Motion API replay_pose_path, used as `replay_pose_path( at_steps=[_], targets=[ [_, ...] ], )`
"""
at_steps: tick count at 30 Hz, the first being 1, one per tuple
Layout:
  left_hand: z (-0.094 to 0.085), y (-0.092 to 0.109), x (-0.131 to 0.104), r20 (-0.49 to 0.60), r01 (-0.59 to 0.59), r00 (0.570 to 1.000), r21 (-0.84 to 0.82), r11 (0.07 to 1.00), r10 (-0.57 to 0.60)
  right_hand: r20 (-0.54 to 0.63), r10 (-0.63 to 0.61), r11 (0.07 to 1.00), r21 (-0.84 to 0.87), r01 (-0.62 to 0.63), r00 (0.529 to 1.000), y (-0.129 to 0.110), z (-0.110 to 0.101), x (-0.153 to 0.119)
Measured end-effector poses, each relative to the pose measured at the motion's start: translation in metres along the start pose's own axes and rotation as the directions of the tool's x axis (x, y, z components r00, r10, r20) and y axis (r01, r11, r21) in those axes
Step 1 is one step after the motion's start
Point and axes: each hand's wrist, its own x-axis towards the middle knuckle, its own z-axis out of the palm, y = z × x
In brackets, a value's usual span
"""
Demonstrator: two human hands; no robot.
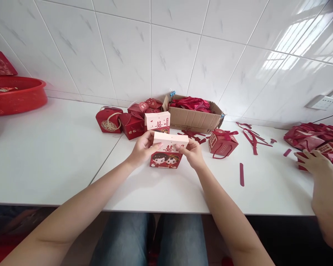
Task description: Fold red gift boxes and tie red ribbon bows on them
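Observation:
A pink and red gift box (167, 160) with two cartoon faces and a red character on its front stands upright on the table before me. My left hand (143, 149) grips its upper left side, thumb on the front. From the other side, my right hand (192, 152) holds the upper right edge, its thumb also on the front. The fingers behind the box are partly hidden. Just behind it stands a similar pink box (157, 121), partly covered by the one I hold.
Several red gift boxes (131, 125) and a cardboard box (194, 120) of red ribbons line the wall. A red box with a bow (223, 143) and a ribbon strip (241, 174) lie rightward. A co-worker's hand (319, 162) touches boxes far right. A red basket (19, 98) stands left.

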Motion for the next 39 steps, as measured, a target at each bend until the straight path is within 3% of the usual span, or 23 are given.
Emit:
replay_pose_path(
  at_steps=[5,9,13,16,21,26,30,31,33,34,36,39],
  targets=[
    [0.002,0.005,-0.006,-0.034,-0.072,0.997,0.039,0.997,0.073,0.031,0.06,0.996,0.06,-0.062,0.998,-0.001,0.005,-0.005],
    [0.001,0.007,-0.006,-0.013,-0.113,0.993,0.198,0.974,0.118,-0.02,-0.027,0.997,0.075,0.029,0.999,-0.003,0.011,-0.008],
    [0.002,0.009,-0.004,-0.008,-0.177,0.983,0.246,0.953,0.185,-0.005,-0.15,0.984,-0.093,0.149,0.989,-0.007,0.013,-0.011],
    [0.004,0.011,-0.004,-0.025,-0.254,0.963,0.257,0.933,0.269,-0.003,-0.166,0.97,-0.182,0.162,0.986,-0.009,0.01,-0.012],
    [0.005,0.012,-0.007,-0.017,-0.099,0.994,0.198,0.975,0.104,0.01,-0.056,0.989,-0.133,0.056,0.998,-0.007,0.008,-0.013],
    [0.006,0.008,-0.007,-0.013,-0.01,1.0,0.14,0.99,0.012,-0.018,-0.076,0.981,-0.178,0.072,0.997,-0.004,0.008,-0.014],
    [0.007,0.003,-0.006,-0.003,0.04,0.999,0.077,0.996,-0.04,0.042,-0.129,0.967,-0.217,0.135,0.991,0.001,-0.02,0.006],
    [0.007,0.002,-0.007,0.002,0.051,0.999,0.062,0.997,-0.051,-0.029,-0.147,0.961,-0.241,0.136,0.989,0.004,-0.033,0.016],
    [0.007,0.001,-0.007,0.012,0.066,0.998,0.038,0.997,-0.067,-0.303,-0.109,0.889,-0.456,-0.043,0.947,0.013,-0.062,0.038],
    [0.007,0.001,-0.007,0.017,0.07,0.997,0.031,0.997,-0.071,-0.421,-0.083,0.784,-0.588,-0.202,0.903,0.018,-0.076,0.05],
    [0.007,0.001,-0.008,0.017,0.066,0.998,0.04,0.997,-0.067,-0.485,-0.054,0.695,-0.646,-0.316,0.873,0.031,-0.099,0.068],
    [0.007,0.002,-0.008,0.019,0.069,0.997,0.088,0.994,-0.071,-0.467,-0.027,0.591,-0.721,-0.363,0.884,0.051,-0.117,0.083]
  ],
)
